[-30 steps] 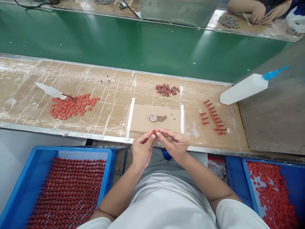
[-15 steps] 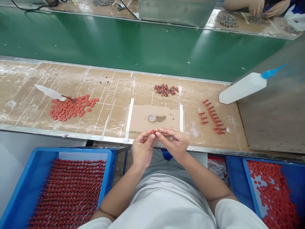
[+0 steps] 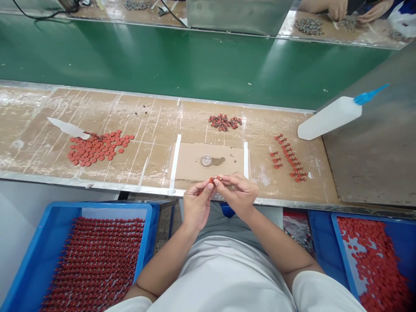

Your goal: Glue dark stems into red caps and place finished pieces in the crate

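My left hand (image 3: 197, 203) is closed, thumb and fingers pinching a small red disc (image 3: 211, 179) above the bench's front edge. My right hand (image 3: 239, 193) pinches a small red-and-dark part (image 3: 219, 178) against that disc; the fingertips partly hide both. Just beyond my hands, a small clear cup (image 3: 206, 160) stands on a cardboard sheet (image 3: 191, 151) beside a brown wet stain. Farther back lies a heap of small red-and-dark parts (image 3: 224, 122). Loose red discs (image 3: 94, 150) cover a patch at left. Discs with parts standing on them (image 3: 287, 151) form rows at right.
A white bottle (image 3: 329, 118) with a blue nozzle leans at the metal panel (image 3: 367, 156). A white pointed piece (image 3: 68, 128) lies by the discs. Blue trays (image 3: 148, 229) with red pieces flank me below the bench. Across the green strip (image 3: 156, 60), another person's hands work.
Both hands stay together, pinching the disc and the small part, with only a slight shift of the left hand to the right. The view has moved a little; the bench items look unchanged.
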`<state>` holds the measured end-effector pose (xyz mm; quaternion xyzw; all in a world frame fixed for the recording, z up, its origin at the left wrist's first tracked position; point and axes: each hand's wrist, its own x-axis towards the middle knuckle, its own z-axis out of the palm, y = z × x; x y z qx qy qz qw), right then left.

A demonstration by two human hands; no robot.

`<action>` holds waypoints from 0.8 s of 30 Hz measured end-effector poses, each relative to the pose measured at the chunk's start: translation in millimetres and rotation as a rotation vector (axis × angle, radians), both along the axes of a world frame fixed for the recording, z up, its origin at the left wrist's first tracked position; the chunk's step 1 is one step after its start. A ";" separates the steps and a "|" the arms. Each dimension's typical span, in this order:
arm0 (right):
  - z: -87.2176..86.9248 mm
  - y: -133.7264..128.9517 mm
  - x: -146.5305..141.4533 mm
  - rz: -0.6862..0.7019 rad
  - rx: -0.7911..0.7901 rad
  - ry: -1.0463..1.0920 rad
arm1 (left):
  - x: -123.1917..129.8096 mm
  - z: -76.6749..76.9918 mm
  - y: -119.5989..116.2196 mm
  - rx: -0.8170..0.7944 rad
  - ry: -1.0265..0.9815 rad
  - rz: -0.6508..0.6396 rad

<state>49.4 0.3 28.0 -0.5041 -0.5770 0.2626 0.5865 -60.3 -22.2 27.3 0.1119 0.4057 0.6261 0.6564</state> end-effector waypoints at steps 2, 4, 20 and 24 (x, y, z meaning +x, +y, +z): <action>-3.1 -0.1 2.1 0.007 0.008 0.007 | 1.1 -0.8 -0.3 0.025 0.007 -0.013; -7.3 -0.2 4.7 0.008 0.008 0.016 | 3.1 -2.4 -0.6 0.041 0.023 -0.022; -25.5 -11.6 14.9 -0.032 -0.123 0.243 | 19.7 -10.0 -0.6 0.055 0.059 -0.035; -23.8 -10.5 15.4 -0.010 -0.132 0.293 | 20.5 -10.3 0.0 0.082 0.071 -0.041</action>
